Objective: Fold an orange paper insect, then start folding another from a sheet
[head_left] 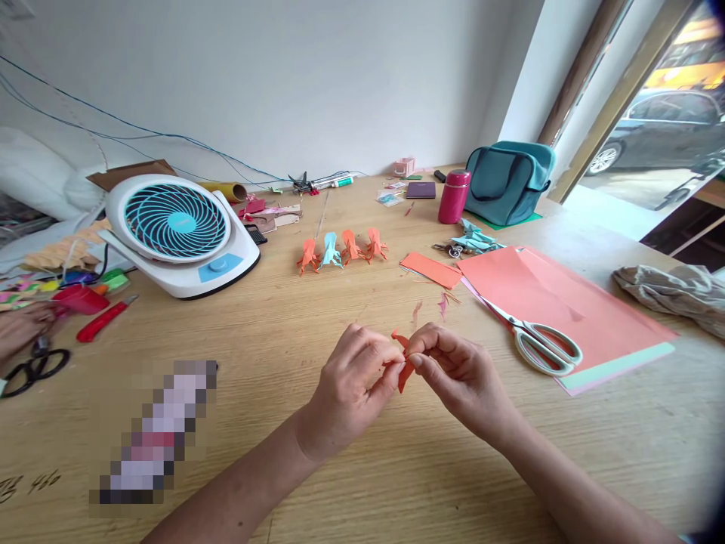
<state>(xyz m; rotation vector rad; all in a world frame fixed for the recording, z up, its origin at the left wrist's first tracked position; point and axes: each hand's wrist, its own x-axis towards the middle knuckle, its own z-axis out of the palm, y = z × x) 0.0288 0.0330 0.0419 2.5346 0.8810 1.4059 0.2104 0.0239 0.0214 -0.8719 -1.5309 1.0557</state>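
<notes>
My left hand and my right hand meet over the wooden table, both pinching one small folded orange paper piece between their fingertips. Beyond them stands a row of several finished folded paper figures, orange ones and one light blue. To the right lie sheets of orange paper with white-handled scissors resting on them.
A white and teal desk fan stands at the left. Another person's hand is at the far left beside black scissors and a red knife. A pink bottle, a teal bag and a crumpled cloth sit at right.
</notes>
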